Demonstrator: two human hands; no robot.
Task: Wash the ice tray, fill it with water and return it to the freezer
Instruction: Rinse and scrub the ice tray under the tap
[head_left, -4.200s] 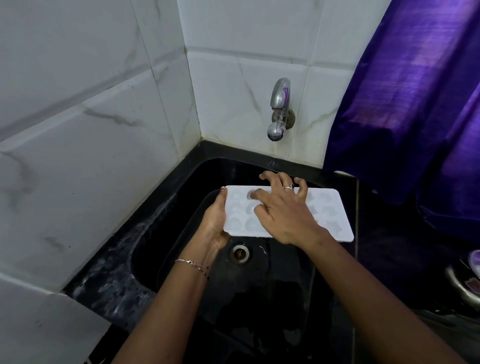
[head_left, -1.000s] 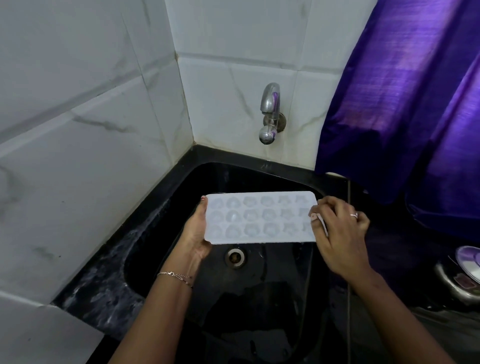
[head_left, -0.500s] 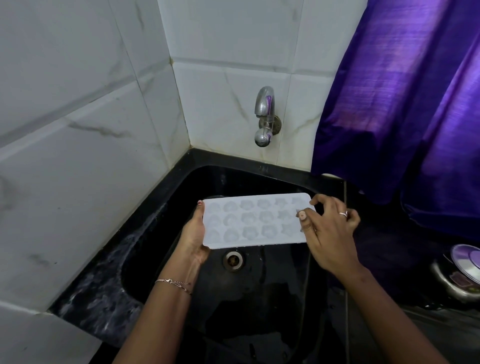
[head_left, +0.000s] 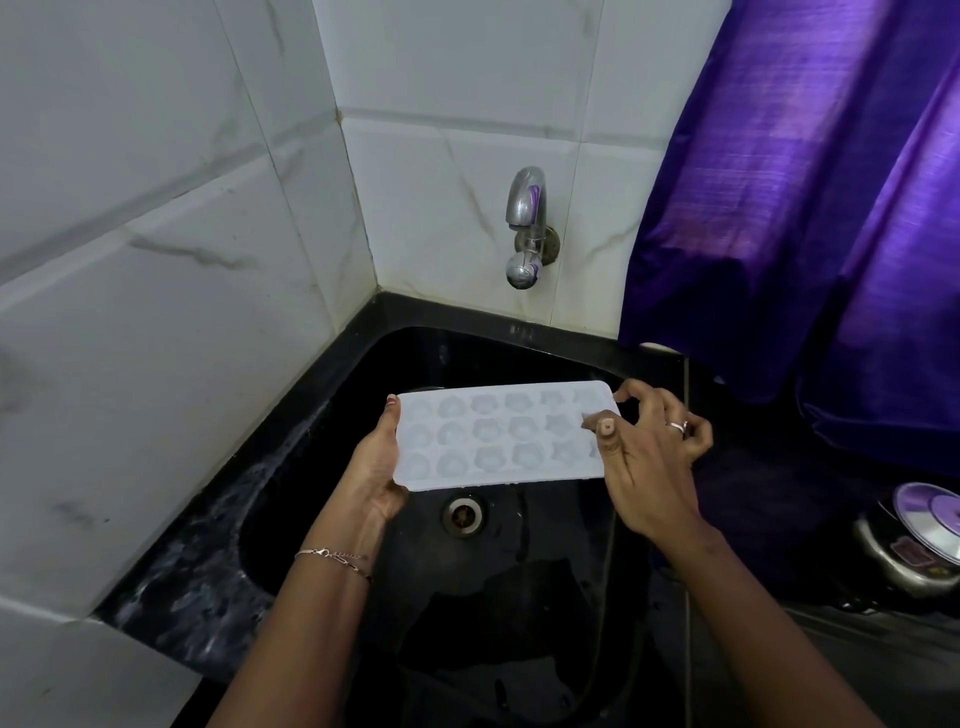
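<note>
A white ice tray (head_left: 498, 436) is held level above a black sink (head_left: 363, 374), roughly over the round metal drain (head_left: 462, 514), with its moulded cavities facing up; the cavities look like rounded and star shapes, and whether any water sits in them cannot be told. The left hand (head_left: 376, 465) grips the tray's left short edge, its grip clamped on the ice tray with the thumb along the top rim and the other fingers hidden beneath. A thin chain bracelet (head_left: 335, 557) circles the left wrist. The right hand (head_left: 644, 457) is at the tray's right end, its grip apart: the thumb rests on or just above the top surface near the right edge, while the curled fingers float beside the corner without closing on it. A ring (head_left: 678, 426) shows on one right finger. Above the sink, a chrome wall tap (head_left: 527, 228) juts from the white marbled tiles (head_left: 156, 260), with no stream visible from its spout. A purple curtain (head_left: 810, 197) hangs to the right, reaching down to the black table (head_left: 753, 483). At the far right edge sits a steel vessel with a shiny lid (head_left: 919, 540), well apart from the tray.
</note>
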